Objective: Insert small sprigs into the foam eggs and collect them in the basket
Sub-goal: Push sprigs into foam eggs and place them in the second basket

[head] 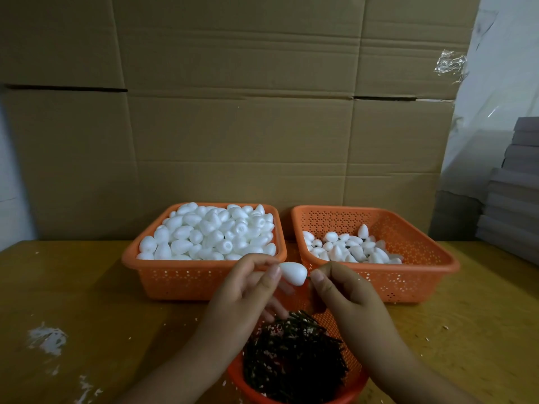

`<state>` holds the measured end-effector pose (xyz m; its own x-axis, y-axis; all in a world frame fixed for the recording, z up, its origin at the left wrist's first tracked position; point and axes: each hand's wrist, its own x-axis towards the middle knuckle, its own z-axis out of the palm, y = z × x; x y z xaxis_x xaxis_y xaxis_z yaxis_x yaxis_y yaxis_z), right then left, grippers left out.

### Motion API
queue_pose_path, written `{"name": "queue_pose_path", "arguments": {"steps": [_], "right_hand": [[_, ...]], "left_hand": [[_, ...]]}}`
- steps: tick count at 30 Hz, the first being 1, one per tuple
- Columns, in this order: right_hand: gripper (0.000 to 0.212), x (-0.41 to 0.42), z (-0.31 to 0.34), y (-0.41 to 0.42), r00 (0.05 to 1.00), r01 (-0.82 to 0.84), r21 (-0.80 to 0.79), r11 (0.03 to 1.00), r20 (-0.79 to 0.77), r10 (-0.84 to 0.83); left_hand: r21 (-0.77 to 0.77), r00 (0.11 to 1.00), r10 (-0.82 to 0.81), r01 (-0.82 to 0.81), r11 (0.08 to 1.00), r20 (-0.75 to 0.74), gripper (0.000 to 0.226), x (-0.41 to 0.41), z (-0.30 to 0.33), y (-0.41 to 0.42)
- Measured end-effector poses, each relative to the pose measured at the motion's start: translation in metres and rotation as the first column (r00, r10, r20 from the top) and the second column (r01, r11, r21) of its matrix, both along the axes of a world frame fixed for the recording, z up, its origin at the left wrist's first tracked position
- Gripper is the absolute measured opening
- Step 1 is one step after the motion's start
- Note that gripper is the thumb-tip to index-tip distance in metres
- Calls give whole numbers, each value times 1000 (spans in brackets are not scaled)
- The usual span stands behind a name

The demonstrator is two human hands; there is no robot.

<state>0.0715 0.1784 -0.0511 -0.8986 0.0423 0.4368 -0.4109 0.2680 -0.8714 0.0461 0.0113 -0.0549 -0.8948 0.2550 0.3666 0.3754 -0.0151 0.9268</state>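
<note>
Two hands meet just in front of the baskets: the left hand [248, 290] pinches a foam egg [293, 274] between thumb and fingertips, and the right hand [341, 290] has its grip pressed together at the egg's blunt end, apparently on a sprig too small to make out. The sprig could bend or go in crooked if pushed off-axis, and a hard squeeze might dent or crumble the foam; white crumbs already lie on the surface [87, 301]. A loose egg could drop into the sprig basket below. The left basket [204, 279] is heaped with plain eggs. The right basket [423, 275], well under half full, holds the finished ones. The round basket [320, 313] nearest the person holds dark sprigs [291, 360].
</note>
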Motion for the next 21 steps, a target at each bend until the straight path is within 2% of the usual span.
{"name": "queue_pose_path", "arguments": {"steps": [7, 11, 15, 18, 21], "right_hand": [[49, 6, 8, -3, 1000, 2, 24, 1000, -9, -2], [52, 4, 6, -2, 1000, 2, 30, 1000, -21, -1], [52, 2, 5, -1, 1000, -31, 26, 999, -5, 31], [47, 2, 4, -1, 999, -43, 0, 999, 5, 43], [22, 1, 3, 0, 998, -66, -103, 992, 4, 67]], "left_hand": [[-67, 999, -31, 33, 997, 31, 28, 4, 1, -3], [-123, 999, -53, 51, 991, -9, 38, 4, 0, -3], [-143, 997, -70, 63, 988, -43, 26, 4, -1, -3], [-139, 997, -66, 60, 989, -43, 20, 4, -1, -4], [-91, 998, -54, 51, 995, -23, 28, 4, 0, -3]]}}
